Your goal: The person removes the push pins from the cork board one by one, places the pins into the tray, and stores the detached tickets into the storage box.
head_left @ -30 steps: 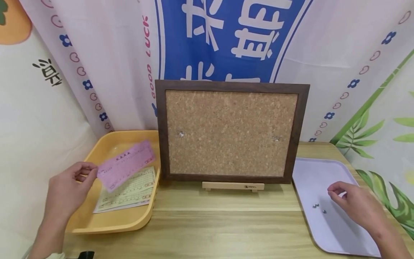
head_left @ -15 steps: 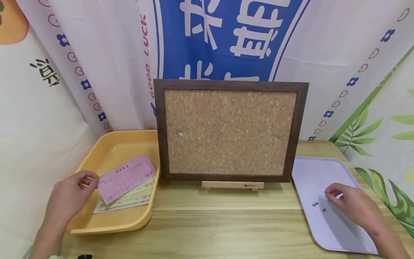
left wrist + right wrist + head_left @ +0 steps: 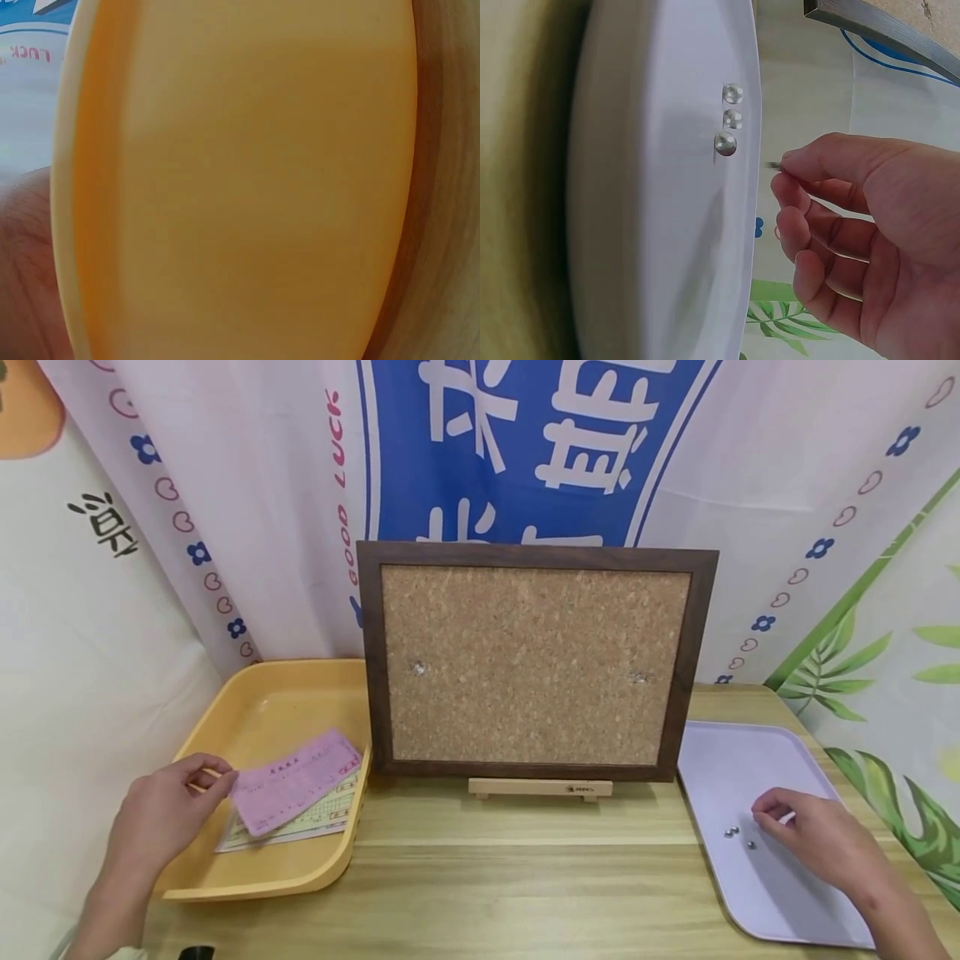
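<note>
In the head view my left hand (image 3: pixel 168 810) pinches the left corner of a pink printed paper slip (image 3: pixel 296 783) over the yellow plastic tray (image 3: pixel 277 887). Pale yellow and green printed slips (image 3: pixel 326 817) lie beneath it. The left wrist view shows mostly the tray's wall (image 3: pixel 262 187), with the slip hidden. My right hand (image 3: pixel 821 839) is raised over the lavender tray (image 3: pixel 735 752). Between its thumb and index finger a small thumbtack (image 3: pixel 774 165) pokes out, mostly covered by the fingertips. Three round silver tacks (image 3: pixel 725 144) lie on the lavender tray.
A cork board (image 3: pixel 532 668) in a dark wooden frame stands on a small wooden stand (image 3: pixel 540 789) at the back middle of the table (image 3: pixel 525 877). Shiny spots (image 3: pixel 418 669) show near its left and right sides. Printed curtains (image 3: pixel 262 485) hang behind. A black object (image 3: pixel 197 953) shows at the bottom left.
The pink slip has come down over the other slips, its far end lower than before, and my left hand has shifted slightly right. My right hand has moved slightly left.
</note>
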The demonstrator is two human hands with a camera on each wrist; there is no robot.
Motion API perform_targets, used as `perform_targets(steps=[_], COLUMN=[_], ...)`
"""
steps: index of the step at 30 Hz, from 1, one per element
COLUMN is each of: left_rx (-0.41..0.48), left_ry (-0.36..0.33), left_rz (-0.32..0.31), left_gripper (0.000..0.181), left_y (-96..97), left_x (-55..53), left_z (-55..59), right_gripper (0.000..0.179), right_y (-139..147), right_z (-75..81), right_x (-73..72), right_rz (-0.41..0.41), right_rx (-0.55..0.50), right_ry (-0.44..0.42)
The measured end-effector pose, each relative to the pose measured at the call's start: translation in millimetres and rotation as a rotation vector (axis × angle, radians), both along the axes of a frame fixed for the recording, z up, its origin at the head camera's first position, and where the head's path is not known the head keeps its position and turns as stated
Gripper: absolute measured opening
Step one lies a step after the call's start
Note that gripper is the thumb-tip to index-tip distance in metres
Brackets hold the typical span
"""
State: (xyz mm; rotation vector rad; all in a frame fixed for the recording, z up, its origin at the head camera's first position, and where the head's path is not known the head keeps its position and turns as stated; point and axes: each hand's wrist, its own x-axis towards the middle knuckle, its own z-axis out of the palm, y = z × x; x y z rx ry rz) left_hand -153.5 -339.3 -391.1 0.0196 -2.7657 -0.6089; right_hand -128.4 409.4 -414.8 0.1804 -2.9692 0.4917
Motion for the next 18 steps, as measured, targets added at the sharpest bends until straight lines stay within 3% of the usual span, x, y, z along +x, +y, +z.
perform_targets(steps=[9, 11, 14, 18], left_rx=[0.018, 0.022, 0.021, 0.009], left_ry=[0.029, 0.068, 0.138, 0.188], left_rz=[-0.041, -0.079, -0.146, -0.242], left_gripper=[0.027, 0.025, 0.027, 0.041], left_y=[13.4, 20.5, 34.2, 58.8], left_x=[0.0, -0.2, -0.5, 1.7], left_z=[7.1, 10.3, 15.4, 22.0], right_gripper=[0.003, 0.003, 0.018, 0.039], right_y=[-0.9, -4.2, -13.2, -29.4], right_z=[3.1, 6.3, 13.1, 23.6], right_x=[4.8, 5.0, 4.7, 5.6], right_rz=[-0.006, -0.002, 0.012, 0.075], right_rx=[-0.012, -0.015, -0.014, -0.005], right_ry=[0.006, 0.012, 0.030, 0.153])
